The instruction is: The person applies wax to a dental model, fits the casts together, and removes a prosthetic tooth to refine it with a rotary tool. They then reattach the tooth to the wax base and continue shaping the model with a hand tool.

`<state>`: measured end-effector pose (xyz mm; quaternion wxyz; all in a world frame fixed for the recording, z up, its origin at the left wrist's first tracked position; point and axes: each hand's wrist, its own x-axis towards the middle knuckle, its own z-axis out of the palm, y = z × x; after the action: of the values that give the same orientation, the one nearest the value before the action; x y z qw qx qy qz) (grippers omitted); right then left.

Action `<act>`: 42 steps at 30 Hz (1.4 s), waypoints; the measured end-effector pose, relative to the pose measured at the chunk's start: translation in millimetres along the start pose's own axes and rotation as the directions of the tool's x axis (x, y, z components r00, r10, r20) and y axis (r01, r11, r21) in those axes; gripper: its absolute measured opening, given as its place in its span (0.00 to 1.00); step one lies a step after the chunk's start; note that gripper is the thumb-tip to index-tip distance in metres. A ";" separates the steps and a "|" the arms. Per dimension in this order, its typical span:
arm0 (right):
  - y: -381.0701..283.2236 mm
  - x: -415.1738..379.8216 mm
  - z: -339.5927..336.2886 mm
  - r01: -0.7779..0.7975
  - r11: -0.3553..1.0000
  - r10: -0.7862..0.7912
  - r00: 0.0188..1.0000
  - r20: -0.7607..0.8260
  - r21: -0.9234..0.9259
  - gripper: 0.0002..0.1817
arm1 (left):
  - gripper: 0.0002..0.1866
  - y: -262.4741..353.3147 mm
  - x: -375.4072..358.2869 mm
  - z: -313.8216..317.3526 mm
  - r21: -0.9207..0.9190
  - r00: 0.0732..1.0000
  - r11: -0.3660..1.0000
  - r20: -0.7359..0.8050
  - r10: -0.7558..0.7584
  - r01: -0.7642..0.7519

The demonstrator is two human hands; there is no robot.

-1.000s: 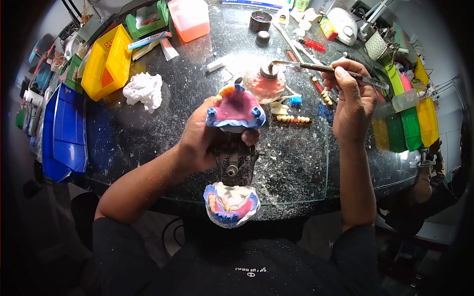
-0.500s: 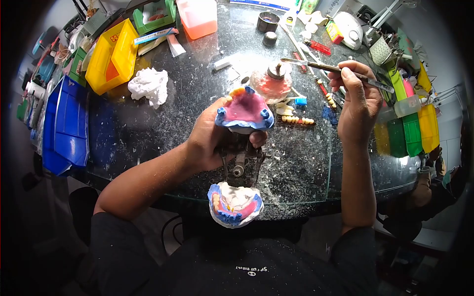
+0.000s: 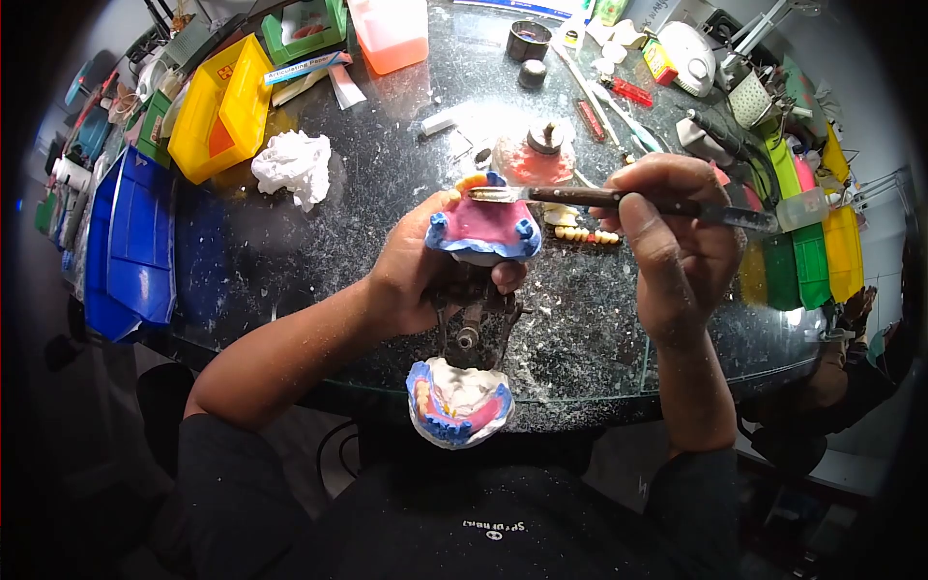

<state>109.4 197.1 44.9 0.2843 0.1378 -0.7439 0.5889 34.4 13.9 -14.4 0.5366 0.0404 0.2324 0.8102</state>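
My left hand (image 3: pixel 411 261) is wrapped round a dental articulator (image 3: pixel 468 336), which hangs opened wide. Its upper dental model (image 3: pixel 483 224), with a pink wax palate, blue parts and some teeth on one side, faces up above my fingers. The lower dental model (image 3: pixel 462 406), white with pink wax and blue teeth, juts past the table's near edge. Between the thumb and fingers of my right hand (image 3: pixel 681 242) lies a wax knife (image 3: pixel 580 196) with a dark riveted handle. Its metal tip overlaps the front of the pink palate, close to the teeth.
Beyond the models stands an alcohol burner (image 3: pixel 541 155). A row of denture teeth (image 3: pixel 587 235) lies right of it. Crumpled tissue (image 3: pixel 292 169), a blue bin (image 3: pixel 130 251) and a yellow bin (image 3: pixel 217 106) sit on the left. White crumbs litter the dark table (image 3: pixel 580 338).
My right hand has come left and down, bringing the wax knife's tip from over the burner to the upper model's palate. My left hand and the articulator have barely moved.
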 end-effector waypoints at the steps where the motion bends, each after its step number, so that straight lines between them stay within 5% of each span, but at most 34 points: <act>1: 1.1 0.1 -0.8 0.012 1.000 -0.012 1.000 0.018 -0.010 0.08 | 0.24 -0.1 -0.1 0.5 0.005 1.000 1.000 -0.005 -0.001 0.001; 42: -1.0 -6.3 0.9 0.052 0.998 -0.048 0.994 0.099 -0.031 0.08 | 0.22 -0.7 -1.5 3.1 0.028 0.997 0.999 -0.064 0.034 -0.033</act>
<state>114.7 195.2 41.9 0.2642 0.1803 -0.7632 0.5614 36.6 13.8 -11.7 0.5145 0.0253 0.2598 0.8168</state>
